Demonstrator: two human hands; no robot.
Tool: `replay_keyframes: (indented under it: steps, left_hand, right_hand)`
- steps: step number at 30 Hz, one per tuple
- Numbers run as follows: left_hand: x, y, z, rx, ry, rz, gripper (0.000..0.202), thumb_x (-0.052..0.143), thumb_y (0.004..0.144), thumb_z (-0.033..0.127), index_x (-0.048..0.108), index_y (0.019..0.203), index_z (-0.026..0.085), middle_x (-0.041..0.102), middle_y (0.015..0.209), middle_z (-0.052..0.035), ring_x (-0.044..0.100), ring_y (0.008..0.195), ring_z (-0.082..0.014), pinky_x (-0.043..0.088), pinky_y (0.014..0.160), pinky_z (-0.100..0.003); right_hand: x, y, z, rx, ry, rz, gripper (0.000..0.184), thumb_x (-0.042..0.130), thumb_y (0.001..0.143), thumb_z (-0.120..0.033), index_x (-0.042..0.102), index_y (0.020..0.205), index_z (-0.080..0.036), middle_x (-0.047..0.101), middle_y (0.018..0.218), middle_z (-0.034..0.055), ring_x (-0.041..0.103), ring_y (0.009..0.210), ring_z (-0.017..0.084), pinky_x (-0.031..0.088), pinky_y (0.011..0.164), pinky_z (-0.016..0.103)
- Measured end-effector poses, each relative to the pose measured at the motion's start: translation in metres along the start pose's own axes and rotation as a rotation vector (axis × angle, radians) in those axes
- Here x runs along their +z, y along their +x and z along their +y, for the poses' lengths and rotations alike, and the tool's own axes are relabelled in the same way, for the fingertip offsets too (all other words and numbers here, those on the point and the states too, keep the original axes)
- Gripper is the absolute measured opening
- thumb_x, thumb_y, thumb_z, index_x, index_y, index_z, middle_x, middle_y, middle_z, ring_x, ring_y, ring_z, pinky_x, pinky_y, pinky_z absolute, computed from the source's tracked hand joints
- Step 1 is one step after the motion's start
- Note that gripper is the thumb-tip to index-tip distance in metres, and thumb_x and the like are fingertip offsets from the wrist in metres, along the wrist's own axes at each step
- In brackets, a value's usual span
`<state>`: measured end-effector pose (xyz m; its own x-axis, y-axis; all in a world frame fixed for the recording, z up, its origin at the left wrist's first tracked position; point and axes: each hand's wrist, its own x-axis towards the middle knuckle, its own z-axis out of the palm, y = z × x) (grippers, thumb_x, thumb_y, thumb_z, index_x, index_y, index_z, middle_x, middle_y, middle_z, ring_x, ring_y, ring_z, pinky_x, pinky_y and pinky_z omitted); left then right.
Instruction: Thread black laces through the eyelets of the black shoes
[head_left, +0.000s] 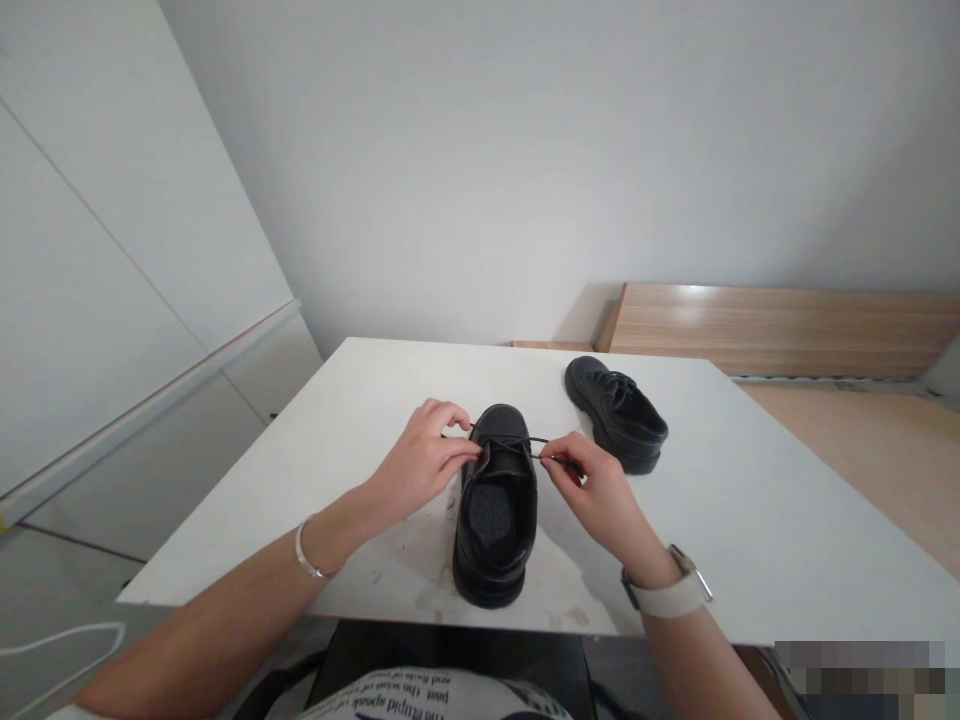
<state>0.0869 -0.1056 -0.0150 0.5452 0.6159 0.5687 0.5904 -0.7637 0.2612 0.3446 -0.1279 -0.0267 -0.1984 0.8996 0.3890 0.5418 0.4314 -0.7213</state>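
A black lace-up shoe (495, 520) stands upright on the white table, its toe pointing away from me and its heel near the front edge. Black shoelaces (510, 440) cross over its tongue and stretch out to both sides. At the shoe's left, my left hand (433, 450) has thumb and fingers curled around the lace, with the fingertips close to the eyelets. On the other side, my right hand (581, 472) pinches the lace between thumb and fingers, pulled a little away from the shoe.
Behind my right hand, a second black shoe (619, 415) rests at an angle, its laces in a bow. The white table (360, 400) has dirt marks near its front edge. A wooden headboard (750, 325) and a beige mattress-like surface (847, 450) lie at the right.
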Motion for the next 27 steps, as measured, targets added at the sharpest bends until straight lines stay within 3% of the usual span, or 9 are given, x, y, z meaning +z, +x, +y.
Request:
replay_keyframes:
  steps: [4, 10, 15, 17, 20, 23, 27]
  left_hand:
    - [0.004, -0.005, -0.001, -0.032, -0.052, -0.026, 0.019, 0.058, 0.094, 0.012, 0.076, 0.098, 0.017, 0.067, 0.089, -0.0072, 0.061, 0.086, -0.0187, 0.052, 0.075, -0.031]
    - [0.005, -0.005, 0.006, -0.144, -0.144, -0.067, 0.020, 0.055, 0.096, 0.015, 0.075, 0.098, 0.015, 0.073, 0.092, -0.0074, 0.066, 0.088, -0.0191, 0.053, 0.080, -0.031]
    - [-0.004, 0.001, 0.026, -0.301, -0.201, -0.123, 0.034, 0.062, 0.095, 0.035, 0.067, 0.124, 0.018, 0.073, 0.095, -0.0057, 0.067, 0.080, -0.0180, 0.052, 0.074, -0.030]
    - [-0.007, 0.004, 0.031, -0.322, -0.162, -0.176, 0.036, 0.063, 0.094, 0.038, 0.068, 0.124, 0.019, 0.071, 0.094, -0.0055, 0.065, 0.075, -0.0174, 0.051, 0.072, -0.030]
    - [-0.009, 0.008, 0.034, -0.330, -0.095, -0.217, 0.028, 0.053, 0.098, 0.029, 0.072, 0.117, 0.018, 0.071, 0.093, -0.0065, 0.065, 0.076, -0.0180, 0.050, 0.076, -0.032]
    - [-0.010, 0.016, 0.037, -0.345, -0.028, -0.287, 0.031, 0.048, 0.096, 0.016, 0.072, 0.115, 0.014, 0.071, 0.091, -0.0079, 0.066, 0.079, -0.0199, 0.050, 0.077, -0.033]
    - [-0.012, 0.026, 0.043, -0.358, 0.077, -0.405, 0.030, 0.047, 0.091, 0.010, 0.074, 0.105, 0.012, 0.069, 0.091, -0.0094, 0.066, 0.082, -0.0220, 0.050, 0.079, -0.034]
  right_hand:
    - [-0.005, 0.000, -0.001, -0.052, -0.012, -0.028, 0.012, 0.056, 0.092, -0.017, 0.064, 0.084, -0.018, 0.057, 0.079, 0.0022, 0.050, 0.067, 0.014, 0.040, 0.062, 0.028]
    - [0.000, 0.002, -0.007, -0.074, -0.045, -0.060, 0.012, 0.055, 0.092, -0.010, 0.063, 0.086, -0.018, 0.056, 0.082, 0.0019, 0.052, 0.070, 0.014, 0.043, 0.066, 0.029]
    - [0.006, 0.000, -0.010, -0.178, -0.264, 0.096, 0.015, 0.059, 0.090, -0.009, 0.069, 0.088, -0.020, 0.060, 0.100, 0.0084, 0.055, 0.095, 0.024, 0.045, 0.085, 0.041]
    - [0.006, -0.002, -0.011, -0.194, -0.324, 0.108, 0.017, 0.059, 0.091, -0.010, 0.072, 0.088, -0.021, 0.060, 0.100, 0.0088, 0.055, 0.093, 0.025, 0.045, 0.084, 0.042]
    - [0.005, -0.005, -0.017, -0.136, -0.173, -0.002, 0.021, 0.052, 0.095, -0.010, 0.070, 0.096, -0.019, 0.062, 0.093, 0.0068, 0.060, 0.084, 0.020, 0.049, 0.078, 0.036]
    - [0.004, -0.007, -0.027, -0.079, -0.080, -0.059, 0.021, 0.048, 0.099, -0.015, 0.068, 0.102, -0.018, 0.065, 0.095, 0.0070, 0.063, 0.088, 0.019, 0.050, 0.082, 0.035]
    - [0.005, -0.008, -0.040, -0.012, -0.144, -0.090, 0.018, 0.059, 0.096, -0.031, 0.065, 0.104, -0.016, 0.062, 0.100, 0.0094, 0.062, 0.085, 0.022, 0.052, 0.077, 0.037]
